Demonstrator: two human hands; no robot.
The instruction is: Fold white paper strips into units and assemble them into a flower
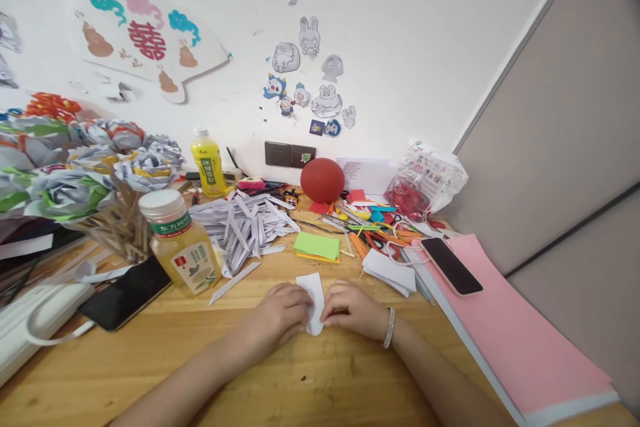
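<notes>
Between my two hands, just above the wooden table (pixel 320 387), is a small piece of white paper (pixel 314 288) with a rounded near end. My left hand (pixel 284 310) grips its left side with bent fingers. On the right edge, my right hand (pixel 353 309) pinches the same paper near its lower part; a bracelet circles that wrist. Beyond the hands lies a stack of green and yellow paper slips (pixel 317 247). To the right of it sits a pile of white paper pieces (pixel 389 272).
Left stand a large drink jar (pixel 193 260), a yellow bottle (pixel 209 167), a black phone (pixel 127 293) and paper flowers (pixel 75 193). White paper strips (pixel 243 230) are heaped behind. A red balloon (pixel 323 180), scissors, scraps, and pink sheets (pixel 520 340) under another phone (pixel 451 265) lie right.
</notes>
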